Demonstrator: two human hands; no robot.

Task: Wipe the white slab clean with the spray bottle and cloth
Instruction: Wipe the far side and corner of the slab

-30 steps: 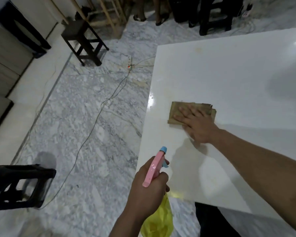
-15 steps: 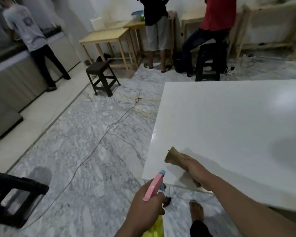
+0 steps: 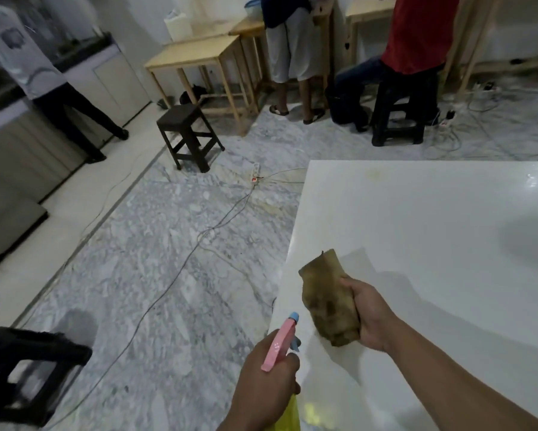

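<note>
The white slab [image 3: 432, 231] shows a smooth, glossy finish. The brown cloth [image 3: 326, 303] looks matt and stained. The spray bottle [image 3: 280, 343] is glossy plastic.

No readable text, label, brand or number shows on anything here.

The slab [image 3: 432, 244] fills the right side, with floor [image 3: 168, 275] to its left. Over the slab's near left corner, the right hand [image 3: 370, 318] holds the cloth [image 3: 326, 297]; the left hand [image 3: 267, 374], nearer and just left, holds the bottle [image 3: 280, 343]. A stool [image 3: 188, 135] stands beyond on the floor, tables [image 3: 199, 57] behind it.
</note>
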